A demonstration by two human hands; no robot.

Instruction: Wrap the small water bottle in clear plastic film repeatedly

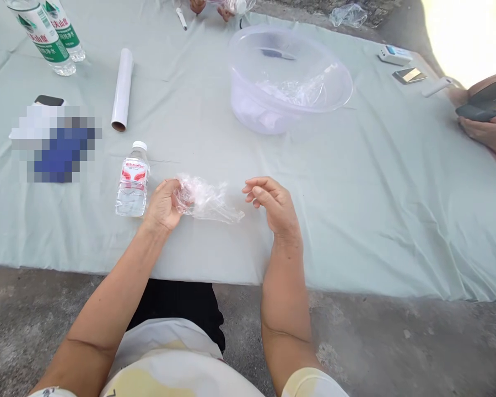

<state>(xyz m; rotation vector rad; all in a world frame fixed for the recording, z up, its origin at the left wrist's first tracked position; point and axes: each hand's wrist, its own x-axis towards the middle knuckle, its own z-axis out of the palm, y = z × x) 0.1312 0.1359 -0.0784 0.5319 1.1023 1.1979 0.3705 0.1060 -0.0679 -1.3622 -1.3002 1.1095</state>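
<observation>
A creased cloth [380, 182] spans mid-frame, concrete floor [397, 347] below; the left hand [166, 203] grips crumpled plastic [209, 199], the right hand [276, 207] curls, fingers slightly apart.

A piece of thin, clear plastic [210, 201], crumpled and loosely bunched, is pinched at one end in the left hand [164, 204]; its wrinkled free end stretches sideways toward the right hand [275, 207], not touching it.
</observation>
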